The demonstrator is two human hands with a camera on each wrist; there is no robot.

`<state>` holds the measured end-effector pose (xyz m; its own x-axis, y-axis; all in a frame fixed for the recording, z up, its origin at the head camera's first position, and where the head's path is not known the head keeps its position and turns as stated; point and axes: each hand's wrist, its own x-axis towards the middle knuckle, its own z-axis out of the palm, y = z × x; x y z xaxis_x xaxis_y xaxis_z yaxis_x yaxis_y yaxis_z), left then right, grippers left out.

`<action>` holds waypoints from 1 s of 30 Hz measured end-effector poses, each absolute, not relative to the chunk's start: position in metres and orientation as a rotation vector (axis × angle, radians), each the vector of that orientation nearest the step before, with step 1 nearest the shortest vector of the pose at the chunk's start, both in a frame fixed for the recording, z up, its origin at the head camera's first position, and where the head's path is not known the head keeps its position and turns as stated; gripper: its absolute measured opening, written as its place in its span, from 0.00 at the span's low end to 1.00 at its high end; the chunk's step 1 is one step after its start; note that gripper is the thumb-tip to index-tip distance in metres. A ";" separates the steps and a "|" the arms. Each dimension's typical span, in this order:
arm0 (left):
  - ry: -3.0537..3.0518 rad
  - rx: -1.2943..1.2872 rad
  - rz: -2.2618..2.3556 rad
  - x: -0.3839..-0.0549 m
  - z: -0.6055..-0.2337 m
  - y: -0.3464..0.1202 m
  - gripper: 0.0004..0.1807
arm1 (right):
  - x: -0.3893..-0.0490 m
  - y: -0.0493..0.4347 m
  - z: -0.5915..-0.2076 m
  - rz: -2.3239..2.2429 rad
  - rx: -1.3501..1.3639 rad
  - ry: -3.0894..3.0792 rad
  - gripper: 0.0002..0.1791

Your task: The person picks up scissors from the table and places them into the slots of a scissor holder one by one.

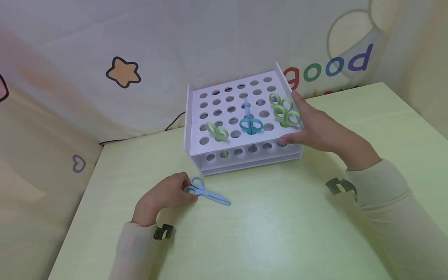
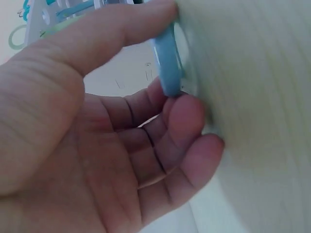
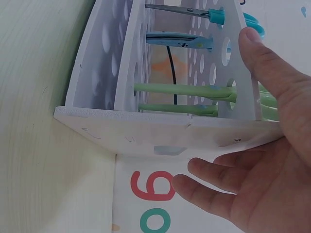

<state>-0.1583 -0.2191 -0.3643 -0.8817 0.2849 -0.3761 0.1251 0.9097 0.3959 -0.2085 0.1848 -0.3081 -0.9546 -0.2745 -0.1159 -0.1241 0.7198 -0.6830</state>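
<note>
My left hand point(image 1: 167, 194) pinches a finger loop of blue scissors point(image 1: 206, 192) between thumb and fingers, low over the table. Their blades point right; the left wrist view shows the blue loop point(image 2: 168, 63) close up. My right hand point(image 1: 320, 126) grips the right front corner of a white holed rack point(image 1: 224, 146), thumb at the front edge, other fingers along the side panel. Handles up in the rack stand green scissors point(image 1: 217, 132) at left, teal scissors point(image 1: 251, 125) in the middle, and two green pairs point(image 1: 285, 112) by my right hand. A light-blue pair point(image 3: 177, 40) also shows.
The pale table point(image 1: 259, 217) extends in front of the rack and to both sides. Behind it hangs a printed cloth point(image 1: 217, 39) with a star and coloured letters. A dark cord point(image 1: 175, 120) shows at the rack's left.
</note>
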 end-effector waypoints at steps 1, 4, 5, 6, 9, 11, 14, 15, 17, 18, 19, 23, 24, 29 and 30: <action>2.636 0.302 0.515 -0.158 -0.364 -0.219 0.17 | -0.209 0.185 -0.308 -1.061 -0.320 2.714 0.76; 2.635 0.303 0.567 -0.158 -0.364 -0.221 0.16 | -0.208 0.184 -0.308 -1.071 -0.326 2.710 0.76; 2.633 0.305 0.587 -0.157 -0.364 -0.222 0.16 | -0.208 0.183 -0.308 -1.074 -0.327 2.709 0.76; 2.631 0.306 0.607 -0.157 -0.363 -0.223 0.16 | -0.208 0.183 -0.308 -1.077 -0.327 2.708 0.75; 2.634 0.330 0.666 -0.157 -0.361 -0.225 0.16 | -0.208 0.183 -0.308 -1.068 -0.320 2.712 0.75; 2.637 0.357 0.707 -0.157 -0.358 -0.227 0.16 | -0.208 0.183 -0.308 -1.059 -0.311 2.714 0.75; 2.644 0.369 0.784 -0.157 -0.353 -0.227 0.17 | -0.208 0.183 -0.308 -1.052 -0.301 2.714 0.75; 2.647 0.376 0.810 -0.157 -0.351 -0.228 0.17 | -0.207 0.183 -0.308 -1.053 -0.300 2.713 0.75; 2.651 0.391 0.862 -0.157 -0.348 -0.228 0.17 | -0.207 0.183 -0.309 -1.054 -0.298 2.712 0.75; 2.654 0.394 0.887 -0.157 -0.346 -0.228 0.17 | -0.207 0.184 -0.309 -1.053 -0.297 2.712 0.75; 2.655 0.404 0.913 -0.157 -0.345 -0.228 0.17 | -0.207 0.184 -0.309 -1.052 -0.296 2.712 0.75; 2.668 0.436 0.998 -0.157 -0.340 -0.227 0.19 | -0.207 0.185 -0.309 -1.054 -0.301 2.714 0.75; 2.672 0.437 1.015 -0.156 -0.339 -0.227 0.19 | -0.207 0.185 -0.309 -1.054 -0.300 2.715 0.75; 2.691 0.444 1.097 -0.155 -0.334 -0.228 0.18 | -0.207 0.185 -0.309 -1.066 -0.295 2.711 0.75; 2.691 0.446 1.118 -0.155 -0.333 -0.228 0.18 | -0.206 0.185 -0.309 -1.069 -0.294 2.710 0.75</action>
